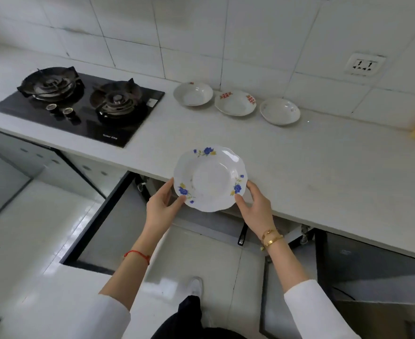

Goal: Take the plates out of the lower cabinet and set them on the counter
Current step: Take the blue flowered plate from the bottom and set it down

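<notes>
A white plate with blue flowers (210, 178) is held level over the front edge of the tabletop (311, 165), its far half above the surface and its near half out over the open lower cabinet (201, 221). The left hand (161, 206) takes the rim at about eight o'clock, thumb on top beside a blue flower, fingers underneath; the right hand (255, 204) does the same at about four o'clock. Both grips are closed on the plate's rim, though lightly, by thumb and fingertips rather than a full clasp.

Three other plates sit in a row at the back of the tabletop near the tiled wall: a plain white one (193, 94) at roughly eleven o'clock from the held plate, one with red patterns (235, 103) at twelve and touching or nearly touching the first, and a pale one (279, 111) at one o'clock. A black gas hob (79, 104) lies off at ten o'clock.

The likeliest trouble is the plate being let go too near the edge (half of it overhangs now), so that it tips back onto the floor (42, 216). A glazed, scalloped rim held only at two points could also slip if one thumb lifts first. Reaching toward the back row, it could knock the red-patterned plate and chip both. Whether more plates remain in the cabinet cannot be seen.
</notes>
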Demonstrator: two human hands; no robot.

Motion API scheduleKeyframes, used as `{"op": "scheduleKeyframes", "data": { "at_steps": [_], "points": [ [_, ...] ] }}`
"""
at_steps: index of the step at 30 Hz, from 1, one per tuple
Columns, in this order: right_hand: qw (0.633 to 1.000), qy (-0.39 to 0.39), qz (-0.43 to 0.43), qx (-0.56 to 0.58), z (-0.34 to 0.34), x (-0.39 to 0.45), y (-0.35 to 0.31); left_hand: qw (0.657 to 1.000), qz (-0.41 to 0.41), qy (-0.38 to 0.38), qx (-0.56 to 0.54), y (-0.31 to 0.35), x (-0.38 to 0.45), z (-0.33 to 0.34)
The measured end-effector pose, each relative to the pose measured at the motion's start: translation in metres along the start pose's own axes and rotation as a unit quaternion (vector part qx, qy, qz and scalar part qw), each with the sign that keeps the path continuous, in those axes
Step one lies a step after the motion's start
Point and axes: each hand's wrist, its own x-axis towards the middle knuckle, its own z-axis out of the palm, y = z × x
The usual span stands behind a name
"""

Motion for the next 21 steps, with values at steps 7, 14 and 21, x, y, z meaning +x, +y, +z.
{"op": "scheduleKeyframes", "data": {
  "at_steps": [7,14,21],
  "points": [
    [0.995,0.089,0.041,-0.008,-0.032,0.05,0.008,0.996,0.008,-0.086,0.027,0.017,0.091,0.043],
    [0.983,0.168,0.072,0.004,-0.066,0.087,0.024,0.983,0.041,-0.164,0.072,0.031,0.167,0.098],
    [0.973,0.21,0.099,0.001,-0.106,0.126,0.049,0.973,0.043,-0.205,0.092,0.038,0.221,0.164]
  ]
}}
